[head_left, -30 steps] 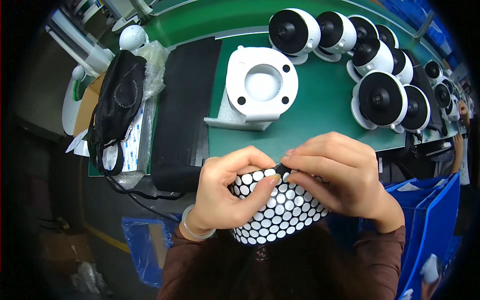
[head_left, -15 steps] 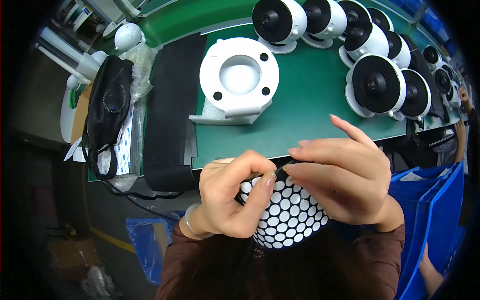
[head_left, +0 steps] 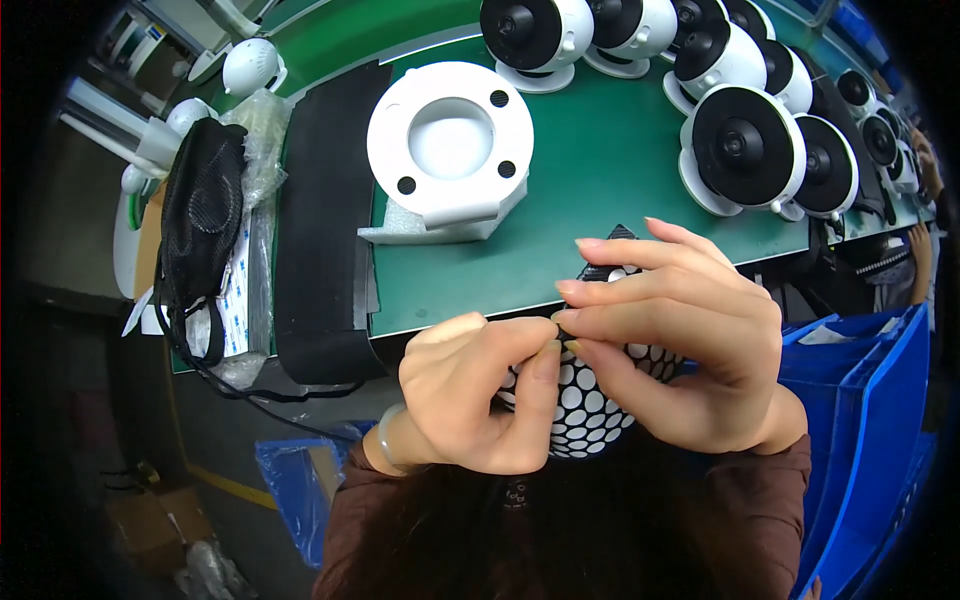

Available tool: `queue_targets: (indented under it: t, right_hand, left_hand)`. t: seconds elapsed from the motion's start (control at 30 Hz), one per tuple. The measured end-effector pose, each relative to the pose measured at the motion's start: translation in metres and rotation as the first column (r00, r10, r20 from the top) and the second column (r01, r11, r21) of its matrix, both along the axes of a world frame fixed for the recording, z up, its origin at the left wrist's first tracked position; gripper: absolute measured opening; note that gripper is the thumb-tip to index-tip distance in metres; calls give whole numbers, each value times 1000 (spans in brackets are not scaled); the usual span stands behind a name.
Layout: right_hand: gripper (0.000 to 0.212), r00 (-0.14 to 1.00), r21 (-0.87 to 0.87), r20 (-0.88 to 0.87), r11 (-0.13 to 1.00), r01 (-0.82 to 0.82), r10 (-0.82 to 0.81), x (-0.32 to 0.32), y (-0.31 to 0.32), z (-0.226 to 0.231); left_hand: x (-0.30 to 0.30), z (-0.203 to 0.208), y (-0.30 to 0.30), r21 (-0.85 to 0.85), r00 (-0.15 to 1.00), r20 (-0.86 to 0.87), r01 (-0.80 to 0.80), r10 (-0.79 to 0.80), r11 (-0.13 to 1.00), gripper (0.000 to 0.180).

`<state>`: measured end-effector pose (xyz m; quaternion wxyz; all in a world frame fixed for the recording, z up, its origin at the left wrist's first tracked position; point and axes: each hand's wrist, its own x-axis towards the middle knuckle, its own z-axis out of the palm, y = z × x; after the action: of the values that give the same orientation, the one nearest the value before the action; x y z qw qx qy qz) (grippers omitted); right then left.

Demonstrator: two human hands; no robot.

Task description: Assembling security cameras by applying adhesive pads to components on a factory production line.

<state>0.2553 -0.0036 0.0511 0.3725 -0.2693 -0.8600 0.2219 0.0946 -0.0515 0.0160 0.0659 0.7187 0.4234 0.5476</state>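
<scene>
Step in hand, prob.: working one dot loose at the edge of a flexible black sheet covered in rows of round white dots. Sheet's held up off the table edge, in front of the body, btw both hands. L hand: thumb + index tips together, pinched on the sheet's edge. R hand: thumb + index tips clamped on same edge, just beside the L tips; other fingers spread, w/ a sheet corner poking out behind them. Can't tell if a dot's already btw the tips, b/c they hide it.

Next move calls for a firm R grip + a slow L peel. White plastic ring-shaped base w/ three black round pads sits on a pale foam block, well apart from hands.
</scene>
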Motion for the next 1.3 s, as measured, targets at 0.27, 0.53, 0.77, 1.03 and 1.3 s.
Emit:
queue_targets:
  t: [0.27, 0.53, 0.77, 1.03, 1.3]
  right_hand:
    - [24, 998, -19, -62, 1000, -25, 23, -3, 0, -7]
    - [23, 1000, 133, 31, 991, -1, -3, -5, 2, -3]
    - [21, 994, 317, 99, 948, 13, -46, -10, 4, -6]
    - [16, 999, -13, -36, 1000, -14, 13, -7, 23, 2]
    - [23, 996, 500, -80, 863, 75, -40, -11, 28, -19]
  left_hand:
    - [-3, -1, 0, -1, 1000, 18, 14, -14, 1000, 10]
    - [-9, 5, -4, -146, 999, 50, 15, -7, 989, 7]
    - [-15, 6, 1, -213, 994, 103, 43, -21, 976, 5]
    - [-23, 0, 5, -300, 983, 171, 116, -66, 947, 10]
    - [-20, 14, 4, -483, 974, 170, 217, -152, 848, 26]
